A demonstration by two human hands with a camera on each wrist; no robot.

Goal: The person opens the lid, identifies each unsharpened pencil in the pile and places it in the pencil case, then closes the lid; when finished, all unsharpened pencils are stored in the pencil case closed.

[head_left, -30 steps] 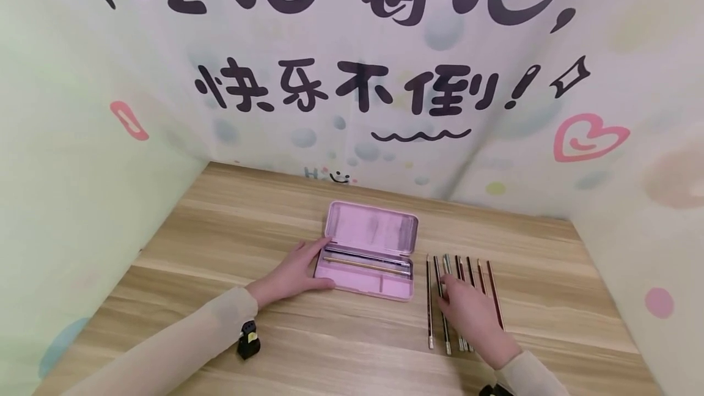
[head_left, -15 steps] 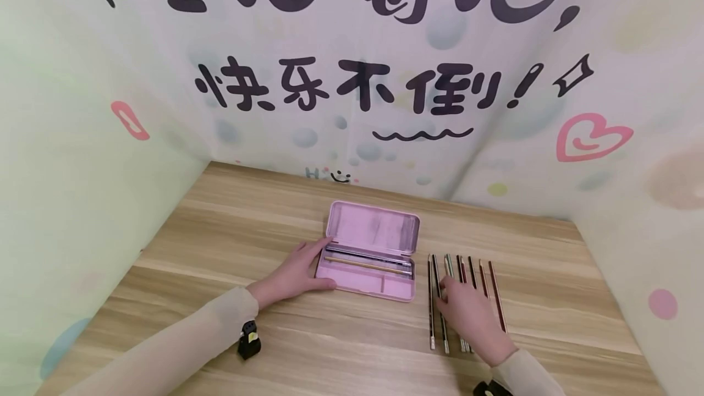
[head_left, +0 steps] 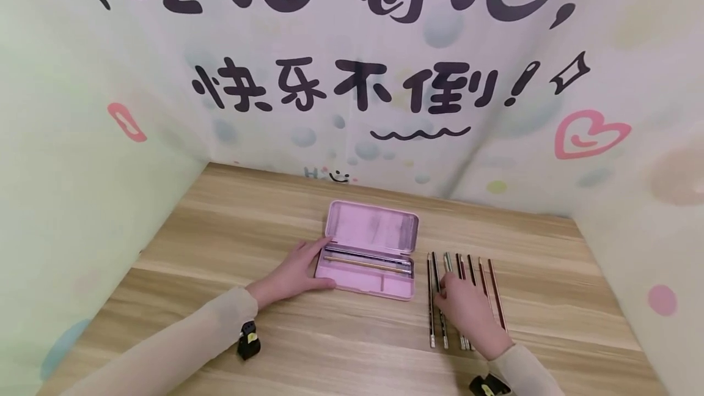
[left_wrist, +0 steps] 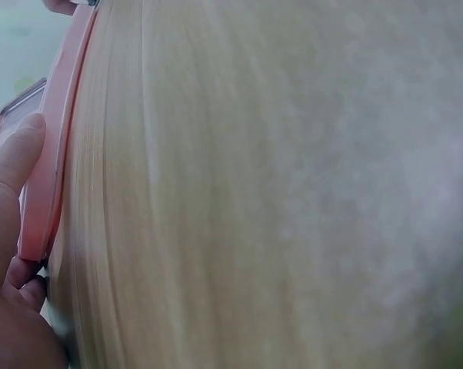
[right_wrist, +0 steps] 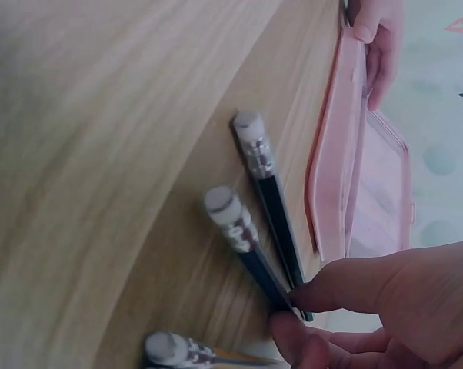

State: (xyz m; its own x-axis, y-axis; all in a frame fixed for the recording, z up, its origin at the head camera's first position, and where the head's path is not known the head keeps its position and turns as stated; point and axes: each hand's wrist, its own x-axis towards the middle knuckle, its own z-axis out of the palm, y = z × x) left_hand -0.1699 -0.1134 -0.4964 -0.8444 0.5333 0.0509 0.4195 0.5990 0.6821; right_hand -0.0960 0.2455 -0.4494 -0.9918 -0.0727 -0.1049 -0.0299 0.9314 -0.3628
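An open pink pencil case (head_left: 352, 278) lies on the table, its lid tilted back. Inside it are a dark pencil and a gold-coloured pencil (head_left: 363, 264). My left hand (head_left: 291, 274) grips the case's left end, thumb (left_wrist: 20, 154) on the front rim and fingers around the end. To the right of the case, my right hand (head_left: 470, 310) pinches a dark pencil (right_wrist: 256, 269) between thumb and fingertips, its white eraser toward me. Another dark pencil (head_left: 431, 304) lies between it and the case. My palm partly covers the pencils beneath it.
Several more pencils, among them a dark red one (head_left: 497, 292), lie side by side under and right of my right hand. The wooden table (head_left: 330, 353) meets a printed cloth backdrop (head_left: 275, 139) behind the case, with cloth on both sides too.
The dark pencil in my right hand has shifted slightly left and away from me at its eraser end, closer to the leftmost pencil. My left hand and the case stay put.
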